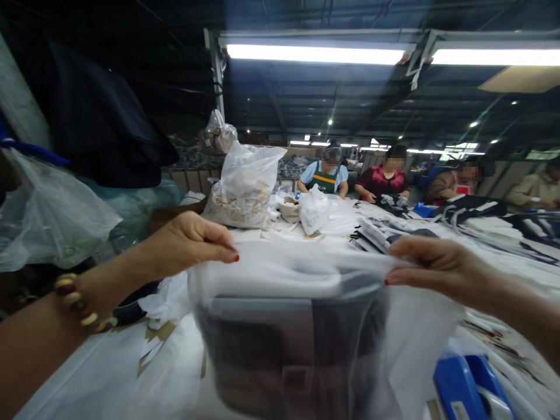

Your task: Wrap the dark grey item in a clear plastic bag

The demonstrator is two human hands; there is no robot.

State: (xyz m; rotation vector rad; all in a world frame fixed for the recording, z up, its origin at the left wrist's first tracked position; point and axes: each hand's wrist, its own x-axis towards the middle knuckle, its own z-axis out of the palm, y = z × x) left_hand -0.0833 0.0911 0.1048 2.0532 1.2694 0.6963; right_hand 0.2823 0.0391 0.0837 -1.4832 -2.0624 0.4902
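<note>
Between my two hands hangs a clear plastic bag (363,350), gripped by its top edge and stretched sideways. My left hand (196,239) pinches the upper left corner between thumb and fingers. Opposite it, my right hand (433,262) pinches the upper right corner. Inside the bag shows a dark, boxy item (249,356), perhaps a handbag, with a vertical strap and a square buckle-like shape on its front. Motion blurs the plastic and the item's lower part.
A blue tape dispenser (464,385) stands at the lower right. A full plastic sack (245,192) and a smaller white bag (314,210) sit farther back on the table. Plastic bags (48,216) hang at the left. Several people work across the table beside dark and white pieces.
</note>
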